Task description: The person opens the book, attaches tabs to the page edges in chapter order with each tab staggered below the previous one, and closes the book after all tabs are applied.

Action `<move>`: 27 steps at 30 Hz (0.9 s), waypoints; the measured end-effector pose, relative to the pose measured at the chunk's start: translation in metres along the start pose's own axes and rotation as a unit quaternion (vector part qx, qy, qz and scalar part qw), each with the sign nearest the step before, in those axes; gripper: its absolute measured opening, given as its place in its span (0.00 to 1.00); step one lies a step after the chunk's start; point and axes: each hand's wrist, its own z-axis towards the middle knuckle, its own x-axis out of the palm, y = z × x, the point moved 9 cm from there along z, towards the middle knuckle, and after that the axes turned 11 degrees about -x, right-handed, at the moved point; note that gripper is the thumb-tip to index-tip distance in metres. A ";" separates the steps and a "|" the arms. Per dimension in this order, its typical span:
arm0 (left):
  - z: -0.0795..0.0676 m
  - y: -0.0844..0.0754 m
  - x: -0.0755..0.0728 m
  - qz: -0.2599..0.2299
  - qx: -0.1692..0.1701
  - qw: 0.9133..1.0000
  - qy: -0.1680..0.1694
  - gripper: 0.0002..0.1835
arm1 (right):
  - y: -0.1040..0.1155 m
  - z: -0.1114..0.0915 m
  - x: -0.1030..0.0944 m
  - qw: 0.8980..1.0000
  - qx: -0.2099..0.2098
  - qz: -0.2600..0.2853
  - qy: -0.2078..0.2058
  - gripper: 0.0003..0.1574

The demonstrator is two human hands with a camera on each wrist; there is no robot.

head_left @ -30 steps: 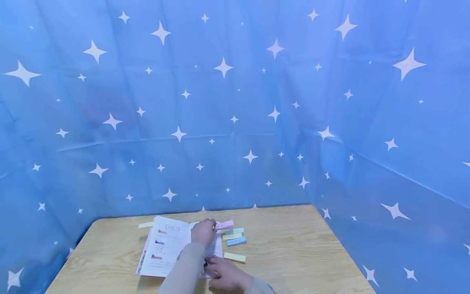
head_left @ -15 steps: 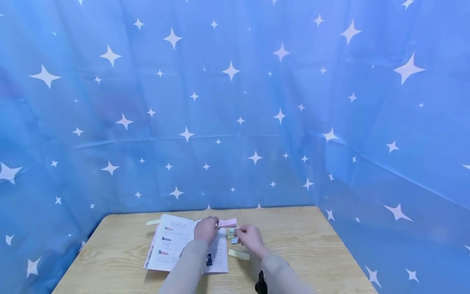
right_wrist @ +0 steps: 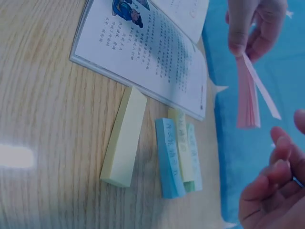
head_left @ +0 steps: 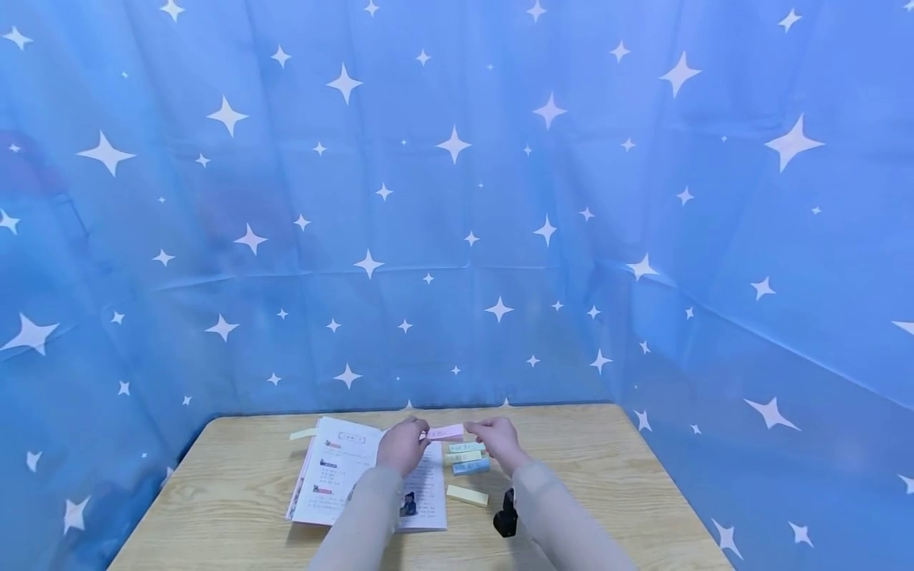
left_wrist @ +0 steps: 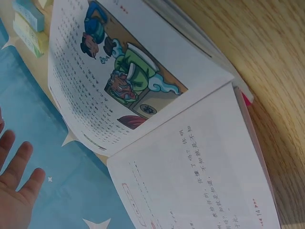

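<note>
Head: left hand pinches pink pad, near right hand.

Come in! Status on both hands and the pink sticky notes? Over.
Left hand pinches pink sticky-note pad; one strip splayed out. Right hand close by, holding nothing. Nothing visible between them.

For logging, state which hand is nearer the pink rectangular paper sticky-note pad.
Left: the left hand pinches the pink pad; the right hand is apart, near its free end.
</note>
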 end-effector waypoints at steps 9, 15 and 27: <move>-0.004 -0.002 -0.011 -0.017 0.026 0.999 -0.010 0.08 | 0.010 0.008 0.009 1.000 -0.020 -0.017 0.001 0.19; -0.002 -0.004 -0.014 -0.010 0.037 0.999 -0.011 0.08 | 0.010 0.010 0.011 1.000 -0.002 -0.022 0.003 0.18; -0.002 -0.005 -0.009 -0.008 0.025 1.000 0.007 0.07 | 0.015 0.012 0.012 1.000 0.002 -0.024 -0.008 0.14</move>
